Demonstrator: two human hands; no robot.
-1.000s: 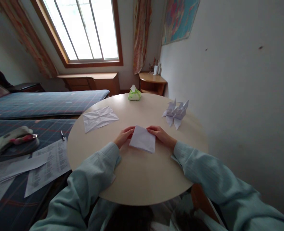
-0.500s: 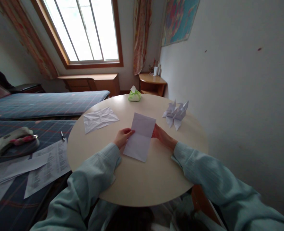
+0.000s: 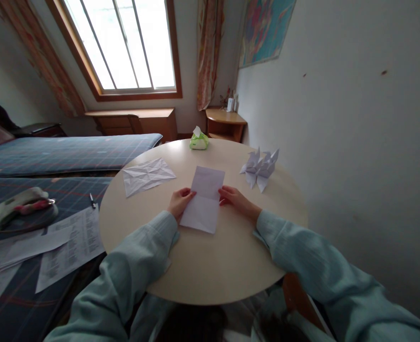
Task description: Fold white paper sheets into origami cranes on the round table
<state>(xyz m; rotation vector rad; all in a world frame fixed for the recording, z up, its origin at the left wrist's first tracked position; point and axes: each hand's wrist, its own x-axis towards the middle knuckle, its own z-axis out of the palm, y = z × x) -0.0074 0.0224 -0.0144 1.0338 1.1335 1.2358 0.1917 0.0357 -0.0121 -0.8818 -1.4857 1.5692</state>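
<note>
A white sheet of paper (image 3: 203,202) with a crease across its middle is held between both hands over the round table (image 3: 192,270). My left hand (image 3: 180,201) pinches its left edge, thumb on top and the other fingers partly hidden. At the right edge, my right hand (image 3: 237,199) grips the paper between thumb and fingers. To the right lie folded white origami shapes (image 3: 260,167), close together. A creased, unfolded sheet (image 3: 147,175) lies flat on the left side of the table.
A green tissue pack (image 3: 198,141) stands at the table's far edge. Left of the table, a bed (image 3: 71,190) carries printed sheets (image 3: 69,251), a pen (image 3: 92,201) and a grey-white pouch-like item (image 3: 21,209). The wall (image 3: 356,156) rises close on the right.
The paper has shifted slightly left and turned a little. My right hand has moved left, its thumb and fingers now showing at the paper's right edge instead of partly behind it.
</note>
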